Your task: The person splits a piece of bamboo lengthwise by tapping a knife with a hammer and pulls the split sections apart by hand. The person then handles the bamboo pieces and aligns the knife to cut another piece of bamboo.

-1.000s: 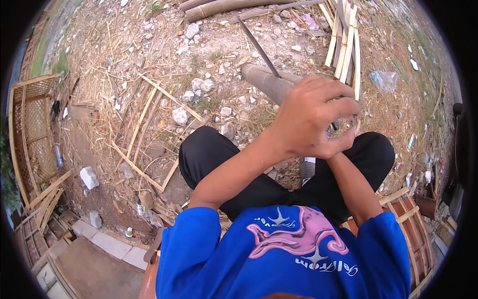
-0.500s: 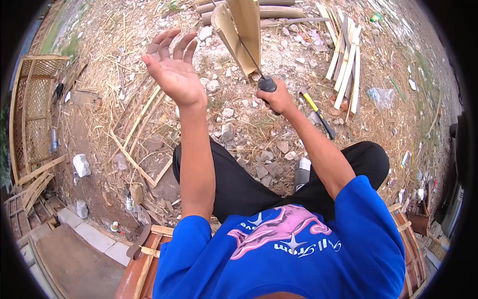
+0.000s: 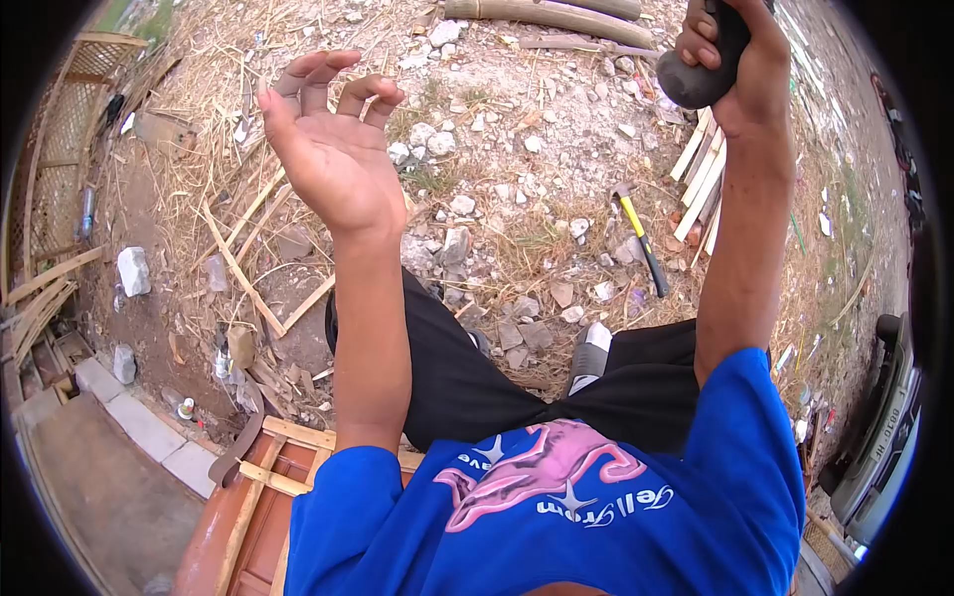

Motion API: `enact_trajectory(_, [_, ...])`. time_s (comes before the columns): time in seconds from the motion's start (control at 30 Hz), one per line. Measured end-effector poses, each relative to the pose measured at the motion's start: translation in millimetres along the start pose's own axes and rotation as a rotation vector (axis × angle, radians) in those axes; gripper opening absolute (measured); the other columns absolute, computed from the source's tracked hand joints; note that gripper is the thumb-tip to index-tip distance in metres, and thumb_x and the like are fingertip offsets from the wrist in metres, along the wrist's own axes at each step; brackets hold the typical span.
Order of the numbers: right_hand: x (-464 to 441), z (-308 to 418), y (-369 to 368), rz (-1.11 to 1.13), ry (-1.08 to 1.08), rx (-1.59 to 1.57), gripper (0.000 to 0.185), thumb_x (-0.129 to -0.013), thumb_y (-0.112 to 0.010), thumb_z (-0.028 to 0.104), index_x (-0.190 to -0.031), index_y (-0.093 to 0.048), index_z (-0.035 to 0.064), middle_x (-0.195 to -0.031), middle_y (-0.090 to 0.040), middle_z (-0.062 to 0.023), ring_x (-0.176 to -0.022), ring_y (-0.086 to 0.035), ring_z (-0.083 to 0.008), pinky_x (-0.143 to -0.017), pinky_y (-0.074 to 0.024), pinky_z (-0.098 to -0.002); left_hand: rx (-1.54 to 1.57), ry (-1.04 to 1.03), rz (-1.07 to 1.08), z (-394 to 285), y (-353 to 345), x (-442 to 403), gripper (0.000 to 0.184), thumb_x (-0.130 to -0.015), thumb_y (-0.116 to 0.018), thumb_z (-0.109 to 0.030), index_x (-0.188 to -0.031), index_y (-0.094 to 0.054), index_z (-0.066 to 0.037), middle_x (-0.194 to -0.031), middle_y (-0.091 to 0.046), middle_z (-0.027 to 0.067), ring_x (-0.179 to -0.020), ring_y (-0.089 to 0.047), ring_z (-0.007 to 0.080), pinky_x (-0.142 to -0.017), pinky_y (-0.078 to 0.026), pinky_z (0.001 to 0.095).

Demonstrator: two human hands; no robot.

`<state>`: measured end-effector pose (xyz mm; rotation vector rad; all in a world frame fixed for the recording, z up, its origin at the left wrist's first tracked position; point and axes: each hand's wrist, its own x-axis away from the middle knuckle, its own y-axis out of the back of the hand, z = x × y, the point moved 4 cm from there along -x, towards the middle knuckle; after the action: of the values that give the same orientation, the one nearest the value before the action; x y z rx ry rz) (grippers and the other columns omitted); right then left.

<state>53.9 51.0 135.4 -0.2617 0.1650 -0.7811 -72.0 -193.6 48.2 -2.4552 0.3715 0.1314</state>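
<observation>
My right hand [image 3: 753, 84], raised at the upper right, is wrapped round the dark, rounded handle [image 3: 696, 81] of a machete. Its blade lies beyond the top of the view now; half a second ago it showed, long and thin. With the palm up and the fingers spread and slightly curled, my left hand [image 3: 343, 159] hangs in the air at the upper left and holds nothing. A hammer [image 3: 641, 236] with a yellow and black handle lies on the ground between my knees and the right arm. The split bamboo seen earlier is out of view.
Bamboo poles [image 3: 542, 22] lie at the top, and pale split strips [image 3: 704, 184] are piled behind my right forearm. Stones [image 3: 455, 245] and straw cover the ground. A wooden lattice panel [image 3: 60, 169] stands at left; a parked vehicle [image 3: 879, 427] is at right.
My right hand has swung up and to the right with the machete, away from the split bamboo, which has left the view. My left hand stays raised and open.
</observation>
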Motion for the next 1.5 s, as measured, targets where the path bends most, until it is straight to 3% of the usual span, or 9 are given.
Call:
enact_trajectory(0.07, [-32,-19,46,0.168,0.035,0.060,0.022,-0.090,-0.063,0.025,-0.093,-0.057,0.0040,-0.065,-0.047,0.0003,-0.047,-0.042,-0.0075,-0.051,-0.0380,-0.0263,0.023,0.026,-0.016,-5,-2,2,0.050,-0.100,-0.043,-0.052,-0.119,-0.051,-0.007,-0.114,-0.057,0.0118,-0.091,-0.056,0.0249,-0.086,-0.047,0.0465])
enact_trajectory(0.23, [1,-263,125,-0.127,-0.655,0.249,0.015,-0.086,-0.066,0.018,-0.089,-0.055,0.0070,-0.059,-0.047,-0.0004,-0.044,-0.040,-0.0109,-0.046,-0.0380,-0.0283,0.167,0.005,0.071,-29,-1,17,0.051,-0.101,-0.042,-0.051,-0.121,-0.051,-0.006,-0.114,-0.056,0.0118,-0.089,-0.055,0.0252,-0.087,-0.045,0.0472])
enact_trajectory(0.27, [22,-280,128,-0.169,-0.642,0.250,0.016,-0.085,-0.067,0.018,-0.086,-0.055,0.0071,-0.058,-0.047,-0.0007,-0.043,-0.041,-0.0111,-0.045,-0.0376,-0.0285,0.206,-0.025,0.120,-37,1,18,0.051,-0.101,-0.042,-0.051,-0.121,-0.051,-0.005,-0.114,-0.055,0.0119,-0.089,-0.054,0.0253,-0.087,-0.044,0.0474])
enact_trajectory(0.5, [-17,-299,74,-0.099,-0.543,0.346,0.020,-0.079,-0.072,0.017,-0.085,-0.060,0.0032,-0.063,-0.053,-0.0028,-0.045,-0.050,-0.0137,-0.042,-0.0394,-0.0292,0.155,-0.073,0.249,-42,-5,32,0.052,-0.102,-0.040,-0.049,-0.123,-0.052,-0.003,-0.112,-0.055,0.0134,-0.086,-0.054,0.0261,-0.081,-0.045,0.0447])
enact_trajectory(0.67, [-19,-302,76,-0.153,-0.517,0.209,0.021,-0.080,-0.072,0.017,-0.079,-0.055,0.0051,-0.061,-0.050,-0.0035,-0.044,-0.046,-0.0132,-0.043,-0.0379,-0.0287,0.043,-0.092,0.121,-43,0,38,0.048,-0.103,-0.040,-0.047,-0.121,-0.053,-0.004,-0.108,-0.057,0.0116,-0.083,-0.055,0.0245,-0.077,-0.046,0.0421])
enact_trajectory(1.13, [-62,-90,70,-0.030,-0.117,0.034,0.027,-0.093,-0.068,0.025,-0.106,-0.060,0.0034,-0.066,-0.049,-0.0002,-0.048,-0.044,-0.0059,-0.048,-0.0395,-0.0233,0.070,0.050,-0.010,-28,7,22,0.051,-0.104,-0.036,-0.048,-0.122,-0.050,-0.003,-0.106,-0.057,0.0116,-0.080,-0.058,0.0224,-0.075,-0.050,0.0392])
enact_trajectory(1.23, [-54,-160,83,-0.091,-0.307,0.078,0.020,-0.084,-0.073,0.018,-0.089,-0.058,0.0059,-0.063,-0.052,-0.0031,-0.047,-0.045,-0.0108,-0.045,-0.0395,-0.0279,0.217,0.091,0.104,-41,5,30,0.049,-0.103,-0.041,-0.046,-0.124,-0.049,-0.003,-0.113,-0.053,0.0109,-0.085,-0.050,0.0214,-0.080,-0.043,0.0399])
enact_trajectory(1.3, [-44,-289,133,-0.128,-0.596,0.271,0.021,-0.087,-0.070,0.020,-0.088,-0.055,0.0061,-0.060,-0.047,-0.0015,-0.046,-0.045,-0.0113,-0.045,-0.0393,-0.0272,0.187,0.047,0.145,-51,3,35,0.049,-0.103,-0.041,-0.046,-0.125,-0.048,-0.002,-0.114,-0.051,0.0113,-0.086,-0.050,0.0213,-0.079,-0.043,0.0397])
enact_trajectory(1.5, [-91,-305,116,-0.174,-0.550,0.226,0.023,-0.084,-0.068,0.022,-0.080,-0.052,0.0051,-0.063,-0.050,-0.0045,-0.045,-0.047,-0.0141,-0.046,-0.0412,-0.0323,0.157,0.040,0.109,-46,-4,40,0.049,-0.104,-0.040,-0.046,-0.126,-0.048,-0.004,-0.111,-0.051,0.0109,-0.084,-0.050,0.0210,-0.077,-0.043,0.0396])
